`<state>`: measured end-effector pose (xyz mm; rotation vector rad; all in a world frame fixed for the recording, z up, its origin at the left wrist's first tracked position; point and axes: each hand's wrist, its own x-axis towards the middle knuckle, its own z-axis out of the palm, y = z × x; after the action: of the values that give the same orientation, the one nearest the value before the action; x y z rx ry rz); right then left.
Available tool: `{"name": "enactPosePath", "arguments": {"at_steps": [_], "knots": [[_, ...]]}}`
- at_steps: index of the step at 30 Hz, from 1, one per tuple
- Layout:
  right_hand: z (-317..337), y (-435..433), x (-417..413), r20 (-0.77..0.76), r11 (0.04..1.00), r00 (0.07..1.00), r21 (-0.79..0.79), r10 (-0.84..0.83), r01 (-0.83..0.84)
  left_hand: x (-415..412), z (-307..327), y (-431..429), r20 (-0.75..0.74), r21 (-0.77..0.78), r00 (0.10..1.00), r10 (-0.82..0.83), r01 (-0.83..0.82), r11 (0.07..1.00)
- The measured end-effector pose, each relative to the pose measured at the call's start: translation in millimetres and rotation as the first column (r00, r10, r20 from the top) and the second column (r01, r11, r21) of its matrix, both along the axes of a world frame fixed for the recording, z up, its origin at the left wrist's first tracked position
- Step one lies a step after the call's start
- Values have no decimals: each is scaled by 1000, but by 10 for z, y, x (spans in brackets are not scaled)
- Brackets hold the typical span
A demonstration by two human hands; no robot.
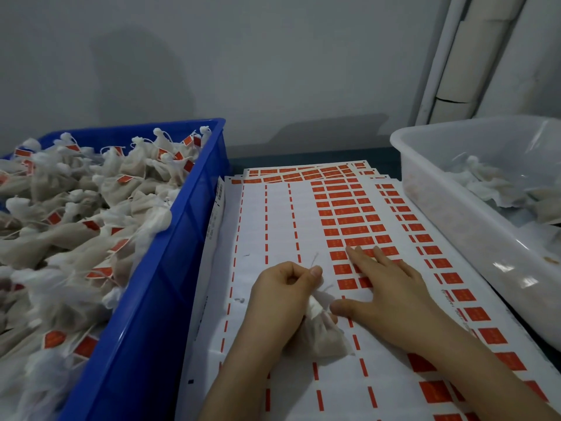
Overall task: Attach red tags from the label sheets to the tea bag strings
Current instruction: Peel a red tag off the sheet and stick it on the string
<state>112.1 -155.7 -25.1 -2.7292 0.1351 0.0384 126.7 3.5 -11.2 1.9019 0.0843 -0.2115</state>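
Observation:
A white label sheet with columns of red tags lies in the middle of the table. My left hand grips a small white tea bag against the sheet and pinches its string between thumb and forefinger, the string ends sticking up. My right hand lies flat on the sheet with straight fingers, its fingertips touching a row of red tags. More label sheets lie underneath at the far end.
A blue crate on the left is heaped with tagged tea bags. A translucent white bin on the right holds untagged tea bags. A grey wall and a white pipe stand behind.

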Motion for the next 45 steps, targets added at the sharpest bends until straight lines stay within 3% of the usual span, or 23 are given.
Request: {"name": "enactPosePath", "arguments": {"at_steps": [8,15,20,23,25,27,29,33,37,41,45], "knots": [[54,21,-87,18,998,1000,65,-3,1,-28,8,-84,131,104,990,-60,47,993],[10,26,-172,60,978,998,207,-35,22,-3,58,-109,169,405,963,-209,125,906],[-40,13,-212,86,971,991,225,-99,78,-23,64,-93,294,490,863,-410,232,840],[-45,14,-211,59,977,995,199,-87,73,5,73,-138,229,537,868,-441,265,801],[-41,19,-206,66,977,994,199,-91,76,69,91,-172,99,510,918,-384,284,812],[-39,30,-208,68,981,993,175,-101,88,116,106,-221,-15,549,907,-422,360,754],[-36,33,-205,63,980,991,169,-116,104,137,93,-234,-34,559,905,-424,369,743],[-21,23,-205,98,981,988,162,-121,104,83,78,-200,37,648,873,-485,349,677],[-15,14,-214,131,995,989,80,-65,55,106,12,-155,173,674,871,-461,237,700],[18,14,-217,129,1000,991,-9,-23,24,136,-5,-54,317,537,886,-338,126,834],[94,53,-262,124,1000,992,-17,-11,13,101,-39,25,273,535,954,-121,-47,843]]}}
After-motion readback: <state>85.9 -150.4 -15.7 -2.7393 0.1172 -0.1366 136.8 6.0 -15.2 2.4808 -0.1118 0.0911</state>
